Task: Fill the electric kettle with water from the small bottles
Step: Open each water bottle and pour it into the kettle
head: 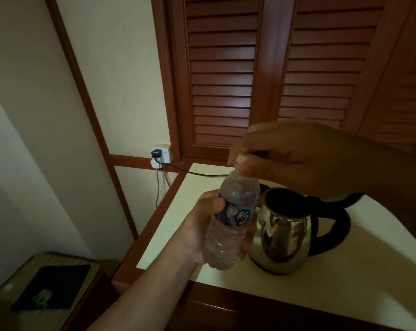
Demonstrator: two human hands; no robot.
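Note:
My left hand [203, 231] grips a small clear water bottle [228, 237] with a blue label around its middle, holding it tilted just left of the kettle. My right hand [293, 158] comes in from the right above the kettle, its fingertips pinched on the bottle's white cap [240, 159]. The steel electric kettle [284, 240] stands on the cream tabletop [345, 278] with its mouth open and its black handle [333, 231] pointing right. The kettle's lid is partly hidden behind my right hand.
A black cord [202, 173] runs from the kettle to a wall socket [161, 154] at the back left. Wooden louvred shutters [262, 75] stand behind the table. A lower wooden stand with a dark flat object [51, 286] sits at the bottom left.

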